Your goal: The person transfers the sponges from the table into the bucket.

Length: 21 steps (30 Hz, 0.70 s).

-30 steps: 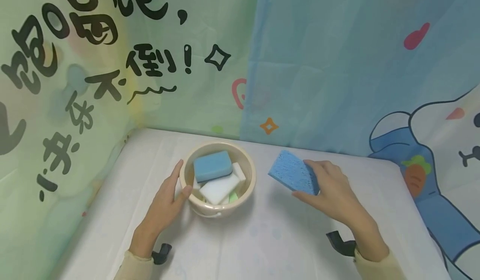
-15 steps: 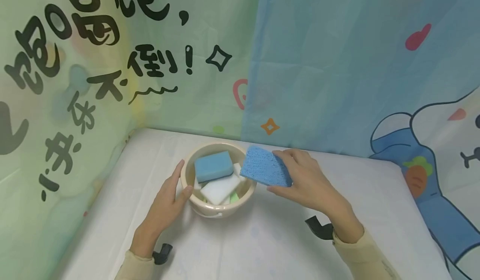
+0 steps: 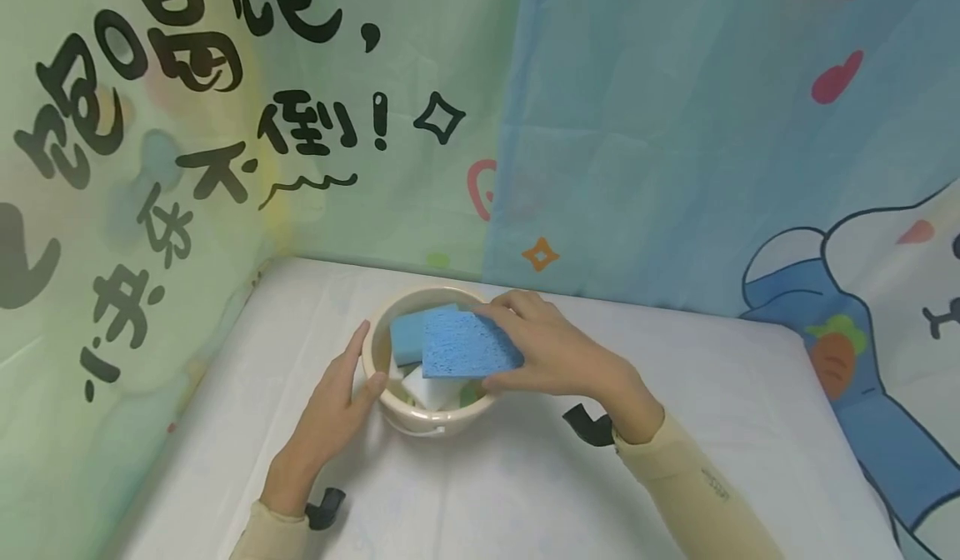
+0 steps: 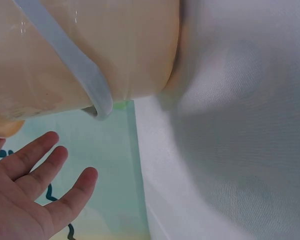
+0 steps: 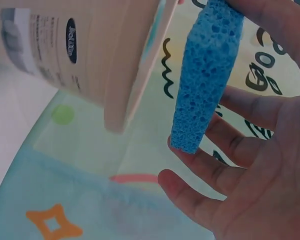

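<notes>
My right hand (image 3: 562, 347) pinches a blue porous sponge (image 3: 468, 347) between thumb and fingers, over the right part of a cream bucket (image 3: 416, 417). In the right wrist view the sponge (image 5: 205, 75) is edge-on, beside the bucket's rim. Inside the bucket lie a smoother blue sponge (image 3: 406, 339), partly covered by the held one, and a white block (image 3: 431, 388); a bit of green shows under them. My left hand (image 3: 326, 414) rests at the bucket's left rim, thumb and forefinger spread along it. Its other fingers (image 4: 75, 195) are straight and apart from the wall.
The bucket stands on a white-covered table (image 3: 480, 493), near its back edge. Its grey handle (image 4: 72, 57) hangs down the front. Printed curtains (image 3: 637, 143) rise behind and to the left. A dark strap piece (image 3: 588, 427) sticks out at each wrist.
My right hand has carried the porous sponge leftward from beside the bucket to over its opening, now covering part of the blue sponge inside. My left hand and the bucket have stayed put.
</notes>
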Each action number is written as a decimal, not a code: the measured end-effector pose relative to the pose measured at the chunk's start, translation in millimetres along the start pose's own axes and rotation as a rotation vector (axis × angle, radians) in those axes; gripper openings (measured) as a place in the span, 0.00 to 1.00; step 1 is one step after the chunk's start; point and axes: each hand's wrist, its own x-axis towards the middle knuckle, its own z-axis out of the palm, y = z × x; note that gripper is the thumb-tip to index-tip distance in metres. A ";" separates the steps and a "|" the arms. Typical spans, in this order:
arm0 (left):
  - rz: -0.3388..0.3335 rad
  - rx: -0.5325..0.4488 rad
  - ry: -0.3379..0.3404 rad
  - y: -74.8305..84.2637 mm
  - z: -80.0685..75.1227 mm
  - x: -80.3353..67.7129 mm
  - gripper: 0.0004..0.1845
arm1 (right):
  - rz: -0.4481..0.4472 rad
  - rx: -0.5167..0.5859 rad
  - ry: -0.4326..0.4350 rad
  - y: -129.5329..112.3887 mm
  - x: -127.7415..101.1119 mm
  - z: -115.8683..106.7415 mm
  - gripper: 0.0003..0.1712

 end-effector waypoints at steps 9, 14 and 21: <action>-0.006 0.009 0.006 0.3 0.7 0.0 0.38 | -0.049 -0.029 -0.048 -3.6 22.0 13.0 0.47; 0.003 0.009 0.005 -1.1 1.2 0.7 0.38 | -0.054 -0.047 -0.082 -6.5 27.2 18.4 0.45; 0.004 0.000 0.004 -0.1 0.9 0.4 0.38 | -0.118 -0.066 -0.081 -7.2 32.9 23.5 0.45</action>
